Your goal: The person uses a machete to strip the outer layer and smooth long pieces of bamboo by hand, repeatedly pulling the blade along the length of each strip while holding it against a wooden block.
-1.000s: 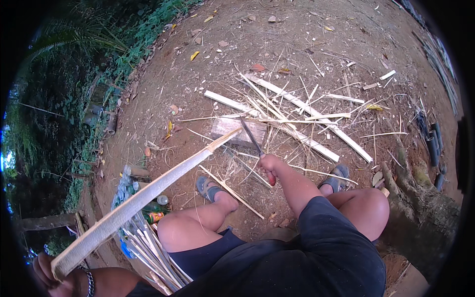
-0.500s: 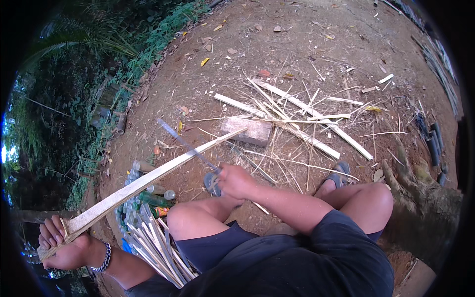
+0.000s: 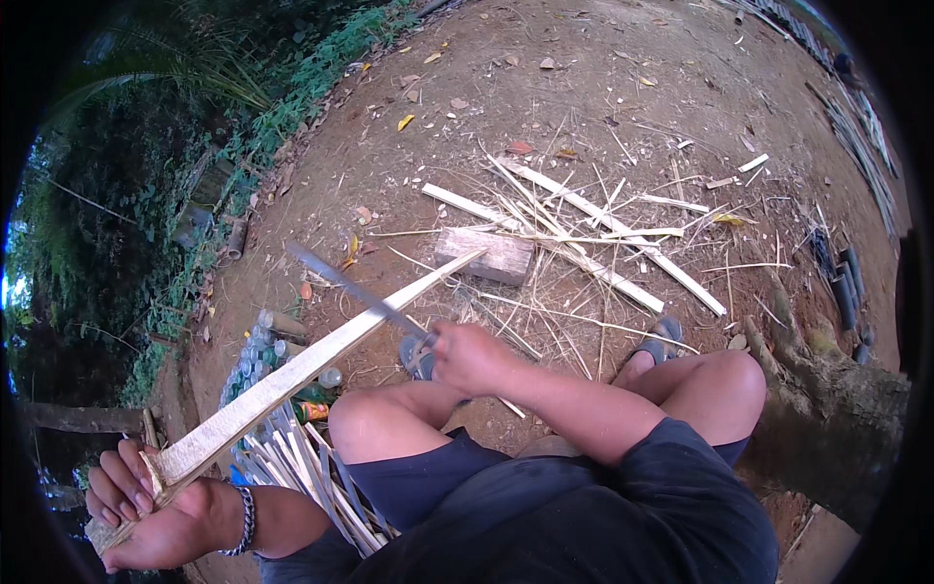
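My left hand [image 3: 161,516], a chain bracelet at its wrist, is closed round the near end of a long pale bamboo strip [image 3: 263,394]. The strip slants away from me and thins to a point, its far tip resting on a wooden block [image 3: 506,258] on the ground. In front of my knees my right hand [image 3: 472,360] is closed on a knife; the handle is hidden in the fingers. The long grey knife blade [image 3: 336,276] points to the far left and crosses over the strip; whether it touches cannot be told.
Split bamboo pieces [image 3: 623,231] and thin shavings lie scattered beyond the block. By my left knee are a bundle of strips [image 3: 311,467] and several bottles [image 3: 258,355]. A tree root [image 3: 827,419] stands at the right, dense plants [image 3: 224,127] at the left.
My left hand and the near end of the strip have moved slightly right and nearer. The knife blade's tip has shifted a little left; the strip's far tip stays on the block.
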Motion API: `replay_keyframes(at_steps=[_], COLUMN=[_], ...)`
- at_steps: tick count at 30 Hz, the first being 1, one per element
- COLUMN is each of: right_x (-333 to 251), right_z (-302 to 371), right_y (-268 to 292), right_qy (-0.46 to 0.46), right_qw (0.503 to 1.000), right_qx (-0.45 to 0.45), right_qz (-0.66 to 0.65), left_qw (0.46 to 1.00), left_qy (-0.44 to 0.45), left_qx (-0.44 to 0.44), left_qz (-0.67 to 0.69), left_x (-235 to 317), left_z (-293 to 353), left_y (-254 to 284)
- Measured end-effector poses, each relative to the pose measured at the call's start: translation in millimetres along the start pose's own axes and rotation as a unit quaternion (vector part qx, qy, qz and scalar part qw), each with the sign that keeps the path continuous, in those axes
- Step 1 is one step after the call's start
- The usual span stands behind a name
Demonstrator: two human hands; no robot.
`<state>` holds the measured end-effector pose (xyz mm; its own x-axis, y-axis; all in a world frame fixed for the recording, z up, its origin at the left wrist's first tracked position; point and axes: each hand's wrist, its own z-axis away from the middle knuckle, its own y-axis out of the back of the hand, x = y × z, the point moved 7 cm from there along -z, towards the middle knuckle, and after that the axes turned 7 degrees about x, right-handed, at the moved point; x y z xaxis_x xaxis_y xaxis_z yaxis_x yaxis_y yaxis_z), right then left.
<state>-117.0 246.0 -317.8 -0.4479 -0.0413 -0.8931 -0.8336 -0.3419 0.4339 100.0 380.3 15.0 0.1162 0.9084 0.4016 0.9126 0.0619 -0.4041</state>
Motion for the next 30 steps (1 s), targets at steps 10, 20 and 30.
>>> replay_keyframes(at_steps=[10,20,30], right_x=[8.5,80.0,163.4], right_z=[17.5,11.2,-9.2], right_y=[-2.1,10.2,4.3], right_qy=[-0.02,-0.092,-0.166], right_qw=[0.998,0.992,0.981], right_qx=[0.05,0.065,0.081], right_qz=[-0.018,0.062,0.058], left_qw=[0.998,0.999,0.998], left_qy=[-0.031,-0.015,-0.009], left_qx=[0.056,0.052,0.056], left_qz=[-0.024,0.008,-0.015], left_x=[-1.1,0.3,-3.8], left_z=[6.0,26.5,19.8], left_y=[-8.3,-25.5,-23.6])
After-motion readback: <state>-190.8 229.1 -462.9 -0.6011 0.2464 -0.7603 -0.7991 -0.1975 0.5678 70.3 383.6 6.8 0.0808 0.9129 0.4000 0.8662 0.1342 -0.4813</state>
